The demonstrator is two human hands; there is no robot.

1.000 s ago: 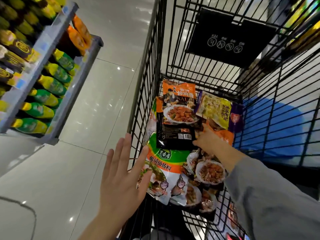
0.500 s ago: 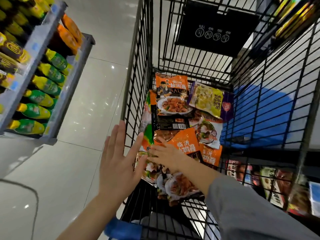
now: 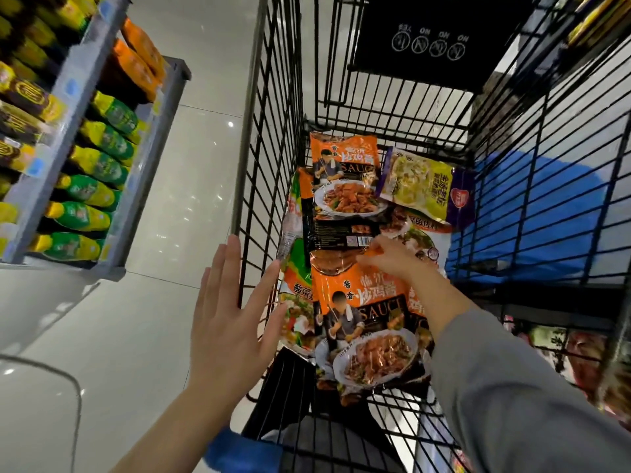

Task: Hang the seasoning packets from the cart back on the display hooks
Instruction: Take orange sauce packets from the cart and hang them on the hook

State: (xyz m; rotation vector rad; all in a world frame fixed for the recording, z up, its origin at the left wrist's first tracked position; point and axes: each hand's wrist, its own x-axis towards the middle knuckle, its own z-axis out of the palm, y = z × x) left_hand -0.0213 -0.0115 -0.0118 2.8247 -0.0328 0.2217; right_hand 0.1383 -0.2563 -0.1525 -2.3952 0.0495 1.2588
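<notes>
Orange seasoning packet (image 3: 362, 322) under right hand (image 3: 392, 259)

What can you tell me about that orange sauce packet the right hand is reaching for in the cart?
The orange sauce packet is a glossy plastic pouch, orange on top and dark below, printed with a cook, the word SAUCE and a plate of braised meat. It lies face up and slightly tilted on other packets in the black wire cart. The right hand pinches its clear top edge. A twin packet lies beyond it.
</notes>
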